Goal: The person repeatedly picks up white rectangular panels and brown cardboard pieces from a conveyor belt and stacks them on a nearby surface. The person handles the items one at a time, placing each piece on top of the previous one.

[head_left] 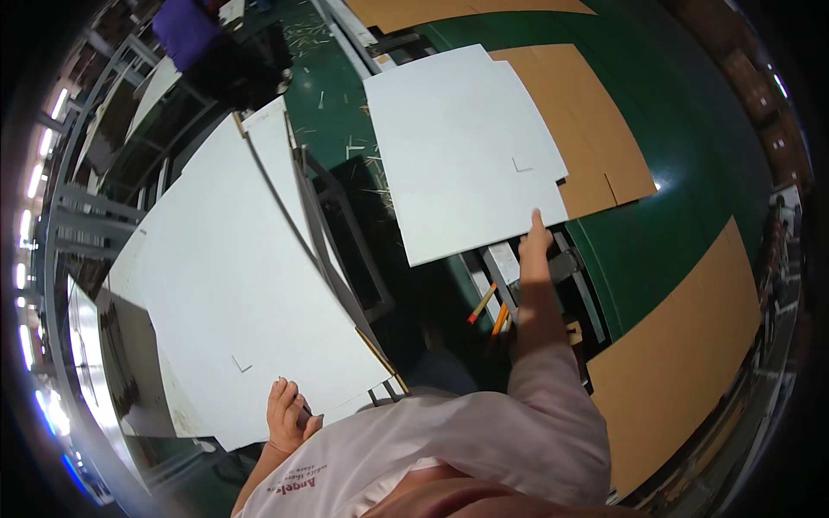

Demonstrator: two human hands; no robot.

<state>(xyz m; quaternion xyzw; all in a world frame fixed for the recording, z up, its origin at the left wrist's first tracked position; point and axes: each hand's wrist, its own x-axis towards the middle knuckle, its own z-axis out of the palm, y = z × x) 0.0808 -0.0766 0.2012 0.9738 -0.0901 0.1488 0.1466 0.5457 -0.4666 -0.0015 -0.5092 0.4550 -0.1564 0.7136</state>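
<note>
A large white sheet of board (233, 259) with a small L-shaped cut lies on the worktable to my left. By its near edge is my left hand (292, 416), its fingers curled together. Something dark shows between thumb and fingers, too small to name. My right arm reaches forward to a second white sheet (462, 155), which also bears an L-shaped cut. My right hand (536, 236) grips this sheet at its near right corner, index finger laid on top and the other fingers folded at the edge. Beneath the second sheet, brown cardboard (579, 121) sticks out to the right.
Another brown cardboard sheet (682, 354) lies at the right. Orange-handled sticks (499, 319) and a red-tipped one (482, 304) stand below the second sheet. Scraps litter the green floor (324, 82). A person in purple (186, 34) is at the far left. Metal frames (354, 233) stand between the sheets.
</note>
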